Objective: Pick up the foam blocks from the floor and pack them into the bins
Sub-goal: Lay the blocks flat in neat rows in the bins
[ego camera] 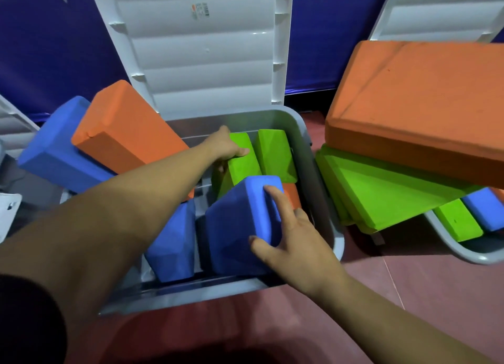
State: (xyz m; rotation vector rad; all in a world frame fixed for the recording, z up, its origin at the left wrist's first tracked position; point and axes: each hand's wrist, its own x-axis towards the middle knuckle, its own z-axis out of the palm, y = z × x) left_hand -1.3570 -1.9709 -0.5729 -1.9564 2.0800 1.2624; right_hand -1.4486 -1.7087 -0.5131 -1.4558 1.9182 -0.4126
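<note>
Grips green rectangular foam block (242, 161) with left hand (223, 148); presses spread-open right hand (294, 238) on blue foam block (240, 221) in grey plastic bin (313, 172). Likely light, squashy, grippy: pinch across narrow faces.

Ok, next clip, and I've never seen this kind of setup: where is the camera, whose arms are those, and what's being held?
No machine here: a person works with bare hands, and the single picture comes from a camera worn on their head, looking down. In front stands an open grey bin, its lid raised behind it. Foam blocks partly fill it. The left hand grips a green block at the far side, thumb on top. The right hand lies with straight fingers against a blue block at the near side. To the right, a second bin holds more blocks, a large orange block on top.
</note>
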